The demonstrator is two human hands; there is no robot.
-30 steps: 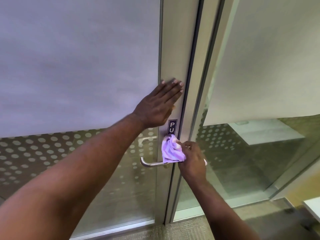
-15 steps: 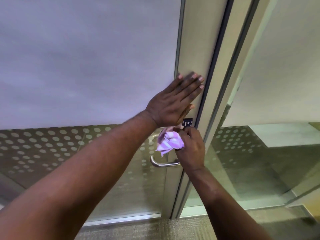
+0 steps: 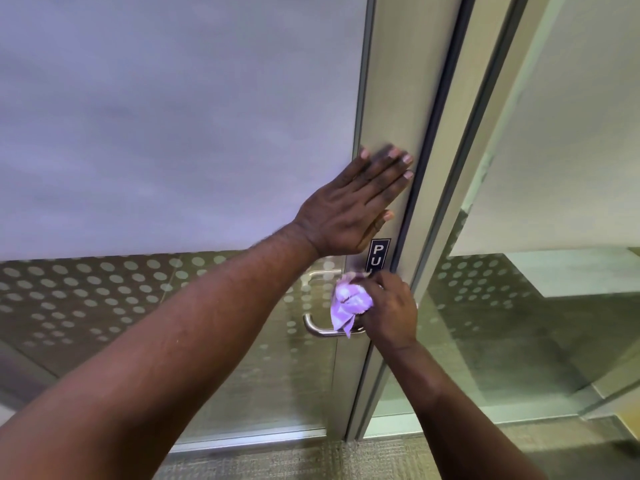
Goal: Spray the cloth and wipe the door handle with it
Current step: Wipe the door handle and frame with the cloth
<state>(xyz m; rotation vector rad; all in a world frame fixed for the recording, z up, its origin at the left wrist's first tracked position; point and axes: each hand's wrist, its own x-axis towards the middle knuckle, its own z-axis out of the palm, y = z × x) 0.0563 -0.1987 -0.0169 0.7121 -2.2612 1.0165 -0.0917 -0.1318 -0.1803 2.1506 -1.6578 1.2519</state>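
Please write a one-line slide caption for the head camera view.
Left hand flat on the door frame; right hand holds a purple cloth at the handle.

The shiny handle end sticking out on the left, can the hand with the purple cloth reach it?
Probably yes. The right hand holds the cloth at the door handle's base, and the bare curved end lies just beside it, uncovered. The left hand rests flat higher up.

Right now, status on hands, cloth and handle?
Left hand flat on door frame. Right hand bunching purple cloth against door handle. Nothing in the way.
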